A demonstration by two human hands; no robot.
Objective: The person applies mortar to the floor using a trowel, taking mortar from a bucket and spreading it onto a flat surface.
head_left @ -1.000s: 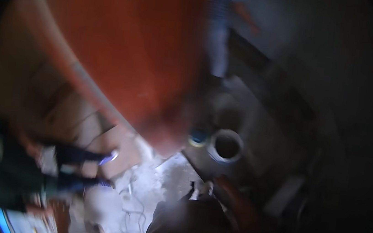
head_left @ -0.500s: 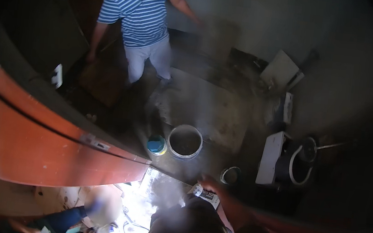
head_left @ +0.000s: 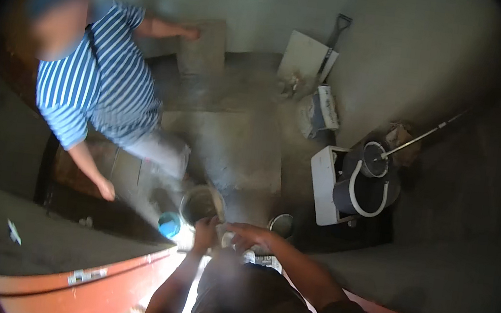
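My left hand (head_left: 205,233) and my right hand (head_left: 249,237) meet in front of my chest, fingers closed around a small pale object (head_left: 229,239) that is too blurred to identify. A small white and blue printed packet (head_left: 268,261) shows just under my right wrist. Directly beyond my hands a pale bucket (head_left: 201,203) stands on the dusty floor, with a blue cup (head_left: 168,224) to its left and a small metal bowl (head_left: 282,224) to its right.
A person in a blue-striped shirt (head_left: 95,86) stands at left, one hand on a grey tile (head_left: 203,49) leaning on the wall. A shovel (head_left: 336,35), white board (head_left: 302,56), sack (head_left: 320,110), dark bucket with hose (head_left: 362,193) and white box (head_left: 323,186) sit right. An orange door edge (head_left: 94,281) lies lower left.
The view has swung from the orange door to the room floor. My left hand has come up to join my right, which held a small packet half a second ago.
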